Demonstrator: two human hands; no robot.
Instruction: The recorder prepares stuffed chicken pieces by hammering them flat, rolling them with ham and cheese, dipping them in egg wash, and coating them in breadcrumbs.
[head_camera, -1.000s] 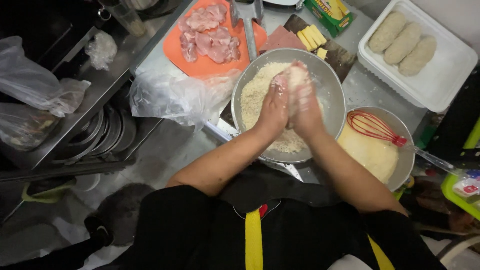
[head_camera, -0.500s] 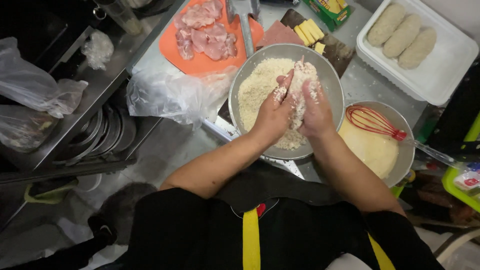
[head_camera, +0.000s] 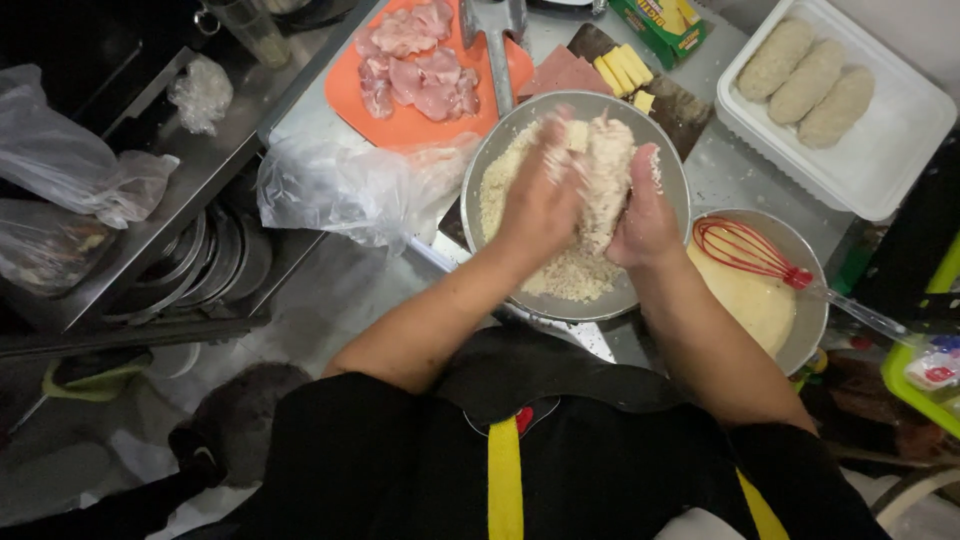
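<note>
Over a metal bowl of breadcrumbs (head_camera: 498, 158), my left hand (head_camera: 540, 205) and my right hand (head_camera: 645, 210) press a crumb-coated meat roll (head_camera: 608, 180) between them. The roll stands nearly upright between my palms, and crumbs cling to my fingers. My left hand is blurred with motion. Both hands sit above the crumbs in the bowl's middle.
A smaller metal bowl of yellow batter (head_camera: 760, 300) holds a red whisk (head_camera: 745, 250) at the right. A white tray (head_camera: 885, 160) at the far right carries three breaded rolls (head_camera: 808, 70). An orange board (head_camera: 400, 115) bears raw meat; cheese sticks (head_camera: 625, 70) and plastic bags (head_camera: 340, 190) lie nearby.
My hands have turned the coated roll and pressed it from both sides, shifting slightly toward the bowl's centre. The other things keep their places on the table.
</note>
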